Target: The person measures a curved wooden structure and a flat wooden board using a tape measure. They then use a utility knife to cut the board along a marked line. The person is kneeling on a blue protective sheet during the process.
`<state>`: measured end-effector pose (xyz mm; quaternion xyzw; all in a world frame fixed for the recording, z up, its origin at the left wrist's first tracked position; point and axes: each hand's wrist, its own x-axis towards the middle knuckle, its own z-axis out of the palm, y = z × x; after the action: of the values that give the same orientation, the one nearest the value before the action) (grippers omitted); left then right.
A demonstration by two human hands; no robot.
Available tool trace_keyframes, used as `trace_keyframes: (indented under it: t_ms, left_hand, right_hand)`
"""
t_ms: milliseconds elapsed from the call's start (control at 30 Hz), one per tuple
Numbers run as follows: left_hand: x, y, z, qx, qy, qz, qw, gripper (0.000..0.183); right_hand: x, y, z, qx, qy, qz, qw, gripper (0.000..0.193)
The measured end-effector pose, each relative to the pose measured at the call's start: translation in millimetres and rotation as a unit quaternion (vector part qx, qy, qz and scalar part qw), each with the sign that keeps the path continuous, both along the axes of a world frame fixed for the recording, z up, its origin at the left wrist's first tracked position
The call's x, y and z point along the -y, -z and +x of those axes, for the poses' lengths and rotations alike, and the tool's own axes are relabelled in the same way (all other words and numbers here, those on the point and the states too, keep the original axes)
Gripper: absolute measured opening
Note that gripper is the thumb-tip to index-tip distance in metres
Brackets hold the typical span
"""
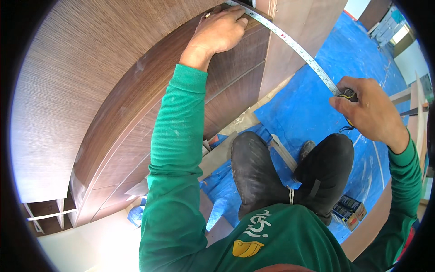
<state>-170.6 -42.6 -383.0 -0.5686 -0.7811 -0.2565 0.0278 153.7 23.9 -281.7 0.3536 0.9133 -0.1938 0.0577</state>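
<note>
A white tape measure blade (297, 47) arcs from the far end of a curved brown wood-grain ledge (115, 106) to its yellow and black case. My right hand (374, 109) is wrapped round that case (348, 95), out over the floor at the right. At the other end of the blade, my left hand (218, 31) lies on the ledge top, thumb and fingers against the tape. The tape's very tip is at the upper rim, and I cannot make out what it touches. Below the ledge, brown panels (235, 86) form the curved front.
A blue plastic sheet (290, 109) covers the floor, with wood strips (284, 153) near my knees. Small printed boxes or cans (349, 212) stand by my right leg. A tall wood panel (294, 45) rises beyond the ledge. Wooden framing (417, 104) is at the right.
</note>
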Motion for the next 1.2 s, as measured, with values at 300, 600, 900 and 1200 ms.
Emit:
trace_keyframes:
  t_ms: [300,600,900,1200]
  left_hand:
    - [-2,6,-13,-0.017,0.017,0.019,1.0,0.054]
    - [2,-3,-2,0.04,0.003,0.022,0.999,0.052]
    - [1,1,-6,0.027,-0.002,0.03,0.999,0.051]
    - [1,-7,-3,0.072,-0.058,0.033,0.995,0.055]
  right_hand:
    - [4,0,1,-0.013,-0.01,-0.004,1.0,0.031]
    - [-1,2,2,-0.01,-0.013,-0.025,1.0,0.03]
    - [-3,0,3,-0.005,-0.015,-0.032,0.999,0.031]
    - [-14,3,14,-0.023,-0.019,-0.055,0.998,0.026]
